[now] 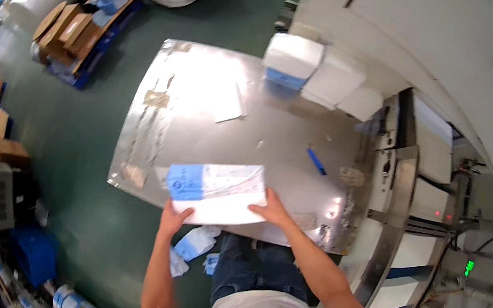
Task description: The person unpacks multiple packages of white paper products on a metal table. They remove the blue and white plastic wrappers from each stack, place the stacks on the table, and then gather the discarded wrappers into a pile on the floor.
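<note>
Between my two hands is a white block-shaped pack (225,192) with a blue printed band at its left end, at the near edge of the metal table (194,121). My left hand (174,216) grips its lower left corner, thumb on the front face. At the right end my right hand (272,209) closes round it, thumb also on the front. The fingers behind the pack are hidden. A blue pen-like tool (316,161) lies on the table to the right of the pack. Farther back, a white sheet or card (232,106) rests on the bright metal.
White packs (335,75) stand at the table's far right corner. A machine with stacked shelves (407,210) borders the right side. Crumpled blue and white wrappers (196,242) lie on the floor by my legs. A pallet with cardboard boxes (75,39) stands at the far left.
</note>
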Tool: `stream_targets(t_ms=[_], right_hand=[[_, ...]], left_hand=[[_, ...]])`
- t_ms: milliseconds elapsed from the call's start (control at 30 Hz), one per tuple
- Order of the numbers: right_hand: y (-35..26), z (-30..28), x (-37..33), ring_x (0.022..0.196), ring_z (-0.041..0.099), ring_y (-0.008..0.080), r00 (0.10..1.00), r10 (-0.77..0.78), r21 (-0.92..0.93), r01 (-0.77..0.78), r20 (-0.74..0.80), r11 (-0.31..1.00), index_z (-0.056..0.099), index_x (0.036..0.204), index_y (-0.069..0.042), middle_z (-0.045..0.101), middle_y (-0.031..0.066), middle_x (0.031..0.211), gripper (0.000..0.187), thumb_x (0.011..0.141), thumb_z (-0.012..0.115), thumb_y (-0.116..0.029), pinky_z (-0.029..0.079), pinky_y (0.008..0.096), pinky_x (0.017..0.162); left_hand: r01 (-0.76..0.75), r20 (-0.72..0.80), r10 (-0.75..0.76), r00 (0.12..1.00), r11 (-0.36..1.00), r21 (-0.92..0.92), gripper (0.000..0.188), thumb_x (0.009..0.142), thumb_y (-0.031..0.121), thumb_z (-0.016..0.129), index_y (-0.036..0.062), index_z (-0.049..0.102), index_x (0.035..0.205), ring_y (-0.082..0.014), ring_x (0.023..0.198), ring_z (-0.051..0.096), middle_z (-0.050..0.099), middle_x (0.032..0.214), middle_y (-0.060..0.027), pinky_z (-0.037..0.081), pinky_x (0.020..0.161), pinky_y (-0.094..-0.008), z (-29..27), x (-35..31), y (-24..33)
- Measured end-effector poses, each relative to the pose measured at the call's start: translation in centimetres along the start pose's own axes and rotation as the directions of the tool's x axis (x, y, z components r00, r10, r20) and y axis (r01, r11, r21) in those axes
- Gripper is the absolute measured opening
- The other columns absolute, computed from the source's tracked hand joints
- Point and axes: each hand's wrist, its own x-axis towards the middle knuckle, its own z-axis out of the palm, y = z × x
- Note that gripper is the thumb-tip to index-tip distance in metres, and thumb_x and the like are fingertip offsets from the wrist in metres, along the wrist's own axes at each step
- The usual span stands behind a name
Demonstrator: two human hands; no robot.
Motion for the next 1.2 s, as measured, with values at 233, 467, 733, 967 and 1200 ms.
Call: stream_targets(t_ms=[233,467,733,967,1200], right_hand=[[-1.2,-21.6,5.2,0.086,0.073,0.0317,0.767,-0.200,-0.375,-0.057,-0.610,0.925,0.072,0.094,-0.005,0.075,0.0148,0.091,0.023,0.095,0.067,-0.028,0.055,0.0437,0.075],[-5.2,-40.9,14.4,0.115,0.062,0.0346,0.824,-0.433,-0.858,-0.117,-0.365,0.500,0.070,0.116,-0.004,0.066,0.0137,0.124,0.027,0.092,0.072,-0.017,0.053,0.0452,0.098],[-2.9,-45.7,21.9,0.109,0.064,0.0341,0.853,-0.481,-0.945,-0.043,-0.204,0.323,0.072,0.107,-0.006,0.067,0.0140,0.110,0.023,0.087,0.075,-0.016,0.054,0.0465,0.092],[-3.7,-47.0,22.3,0.100,0.065,0.0343,0.810,-0.586,-0.927,0.199,-0.026,0.316,0.071,0.096,-0.004,0.067,0.0143,0.101,0.013,0.086,0.072,-0.013,0.055,0.0464,0.084],[-3.9,-45.8,22.2,0.111,0.065,0.0332,0.754,-0.651,-0.994,-0.021,-0.085,0.106,0.066,0.123,-0.011,0.068,0.0128,0.114,0.034,0.090,0.066,-0.008,0.055,0.0452,0.091]], left_hand=[[0.032,-0.270,-0.047,0.962,0.998,-0.057,0.049,0.104,0.028,0.062,-0.0053,0.053,0.139,-0.0239,0.116,0.061,0.065,0.128,-0.0171,0.048,0.100,-0.0355,-0.3,-1.8,-3.4],[0.106,-0.448,-0.074,0.891,0.993,0.046,0.028,0.103,0.023,0.062,-0.0043,0.066,0.109,-0.0190,0.090,0.063,0.068,0.099,-0.0117,0.051,0.084,-0.0341,0.1,-8.8,-8.9],[0.436,-0.366,-0.321,0.874,0.849,0.297,0.020,0.094,0.017,0.067,-0.0020,0.069,0.101,-0.0232,0.082,0.067,0.070,0.091,-0.0135,0.054,0.074,-0.0368,1.9,-22.1,-18.3],[0.495,-0.326,-0.379,0.866,0.740,0.455,0.034,0.096,0.033,0.069,0.0019,0.074,0.108,-0.0317,0.086,0.072,0.076,0.096,-0.0198,0.055,0.080,-0.0436,3.2,-28.6,-21.1],[0.443,-0.303,-0.341,0.890,0.801,0.402,0.037,0.099,0.030,0.067,-0.0034,0.071,0.114,-0.0338,0.097,0.071,0.075,0.106,-0.0214,0.054,0.089,-0.0420,5.3,-25.2,-16.2]])
